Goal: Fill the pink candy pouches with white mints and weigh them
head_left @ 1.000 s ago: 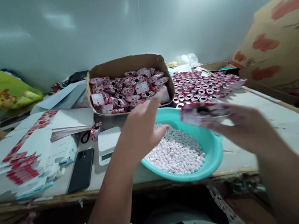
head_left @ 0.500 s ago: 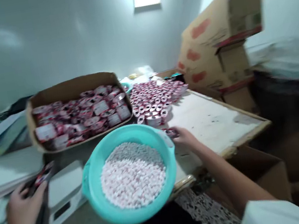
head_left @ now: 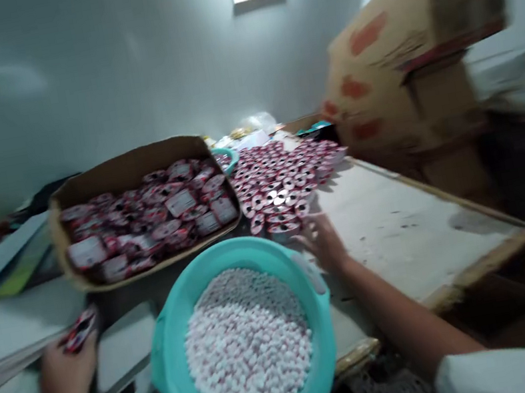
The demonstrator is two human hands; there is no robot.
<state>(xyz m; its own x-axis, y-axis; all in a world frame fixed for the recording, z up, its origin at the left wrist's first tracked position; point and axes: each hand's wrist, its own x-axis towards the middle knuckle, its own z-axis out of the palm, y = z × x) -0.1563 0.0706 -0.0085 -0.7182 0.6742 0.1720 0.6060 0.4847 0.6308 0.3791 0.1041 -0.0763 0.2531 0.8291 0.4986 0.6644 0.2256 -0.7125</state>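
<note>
At lower left my left hand [head_left: 67,370] grips a small oval red, dark and white container [head_left: 80,330], left of a white digital scale [head_left: 124,349]. My right hand [head_left: 324,240] is at the near edge of many similar small upright containers [head_left: 285,182], several of them with dark openings on top. Its fingers are apart and curved, with nothing visible between them, close beside the nearest container [head_left: 285,230]. Between my hands is a turquoise basin [head_left: 169,375] holding a heap of small white and pinkish pellets [head_left: 247,341].
Behind the basin, a shallow cardboard box [head_left: 67,258] holds many red-and-white containers lying jumbled. Tall stacked cartons [head_left: 391,58] lean at the right. Papers and folders [head_left: 16,328] lie at the left. The white tabletop [head_left: 411,231] ends at a worn wooden edge.
My right hand held a small container beside the basin; it has moved up to the grouped containers and its fingers have opened. My left hand has moved slightly right, still holding its container.
</note>
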